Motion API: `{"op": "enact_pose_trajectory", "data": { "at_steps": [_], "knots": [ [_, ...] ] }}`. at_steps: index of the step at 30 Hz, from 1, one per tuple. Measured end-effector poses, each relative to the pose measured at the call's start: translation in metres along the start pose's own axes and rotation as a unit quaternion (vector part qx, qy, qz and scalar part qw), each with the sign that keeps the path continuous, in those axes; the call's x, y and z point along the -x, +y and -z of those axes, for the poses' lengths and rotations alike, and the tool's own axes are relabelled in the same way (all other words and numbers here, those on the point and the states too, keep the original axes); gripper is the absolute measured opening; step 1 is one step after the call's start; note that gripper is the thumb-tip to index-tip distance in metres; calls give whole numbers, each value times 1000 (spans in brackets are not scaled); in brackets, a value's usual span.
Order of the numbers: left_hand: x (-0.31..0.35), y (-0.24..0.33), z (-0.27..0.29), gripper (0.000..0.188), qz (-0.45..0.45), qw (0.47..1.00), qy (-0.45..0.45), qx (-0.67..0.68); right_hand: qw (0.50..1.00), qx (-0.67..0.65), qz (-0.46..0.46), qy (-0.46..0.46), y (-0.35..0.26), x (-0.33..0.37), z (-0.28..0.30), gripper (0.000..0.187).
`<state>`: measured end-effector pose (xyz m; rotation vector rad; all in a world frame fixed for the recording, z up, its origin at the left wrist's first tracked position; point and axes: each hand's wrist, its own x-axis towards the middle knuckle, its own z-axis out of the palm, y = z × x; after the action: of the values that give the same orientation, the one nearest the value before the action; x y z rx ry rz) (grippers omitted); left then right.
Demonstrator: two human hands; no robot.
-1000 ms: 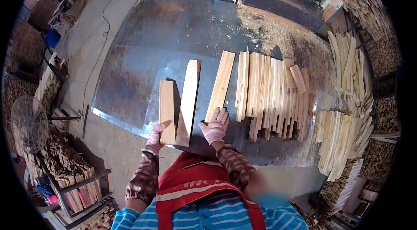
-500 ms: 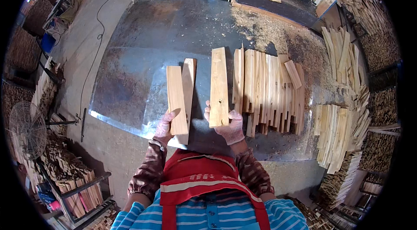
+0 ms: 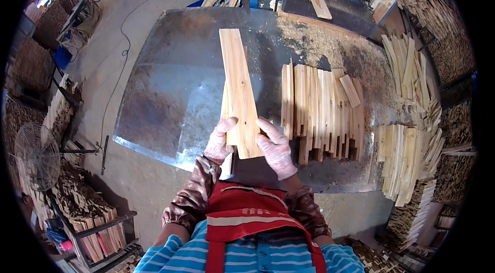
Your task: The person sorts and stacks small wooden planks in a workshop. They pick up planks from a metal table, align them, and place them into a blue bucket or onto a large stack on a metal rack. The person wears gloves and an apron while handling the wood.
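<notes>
Wooden board (image 3: 238, 87) between both gloved hands (image 3: 277, 152)

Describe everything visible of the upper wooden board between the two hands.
The upper board is a long, flat strip of pale wood with lengthwise grain and small dark marks that look like knots. Its far end slants toward the person's left. The left hand and right hand grip its near end from either side, over the table. A second board shows behind it; whether the boards touch is unclear.
</notes>
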<state>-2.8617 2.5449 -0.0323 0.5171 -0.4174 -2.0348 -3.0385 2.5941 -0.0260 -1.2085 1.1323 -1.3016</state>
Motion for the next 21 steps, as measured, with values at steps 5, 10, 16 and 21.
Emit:
{"op": "enact_pose_trajectory", "data": {
  "at_steps": [5,10,16,21],
  "knots": [
    [-5,-8,-11,75,-2,1000,5,-12,997,-54,-14,62,-8,8,16,35],
    [-21,-21,-25,75,68,997,-38,4,983,-131,-35,120,-15,25,43,30],
    [-50,-59,-64,78,63,994,-85,-36,983,-80,0,167,-27,35,94,28],
    [-80,-115,-109,80,83,991,-96,-38,978,-52,36,198,-30,48,161,28]
  ]
}}
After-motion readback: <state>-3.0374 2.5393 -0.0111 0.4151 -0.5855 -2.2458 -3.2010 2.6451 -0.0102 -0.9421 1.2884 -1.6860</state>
